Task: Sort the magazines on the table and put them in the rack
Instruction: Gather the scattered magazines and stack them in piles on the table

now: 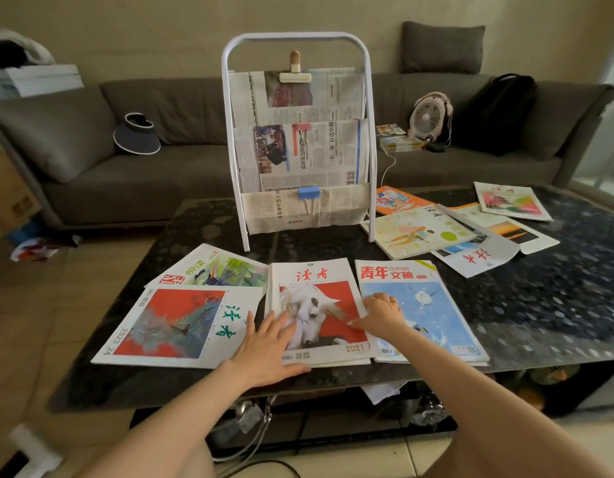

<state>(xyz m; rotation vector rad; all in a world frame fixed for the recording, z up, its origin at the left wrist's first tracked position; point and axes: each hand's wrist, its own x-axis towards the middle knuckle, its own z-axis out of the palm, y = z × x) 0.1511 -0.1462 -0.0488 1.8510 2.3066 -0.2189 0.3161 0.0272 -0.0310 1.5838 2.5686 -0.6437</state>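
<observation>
At lower left of the frame, a red-and-grey cover magazine (181,324) lies flat on the dark table (540,305), partly overlapping a bird-cover magazine (223,269) behind it. At lower centre, the left hand (267,346) rests palm down, fingers spread and gripping nothing, on the lower left corner of the white-horse magazine (319,305). The right hand (379,312) has its fingers loosely curled, the fingertips pressing the right edge of that same magazine where it meets the blue-cover magazine (423,308); nothing is clamped. Behind, at centre frame, the white tube rack (295,132) stands upright on the table, its tiers holding clipped newspapers. At right of the frame, five more magazines (464,225) lie scattered and overlapping, well apart from the hands.
</observation>
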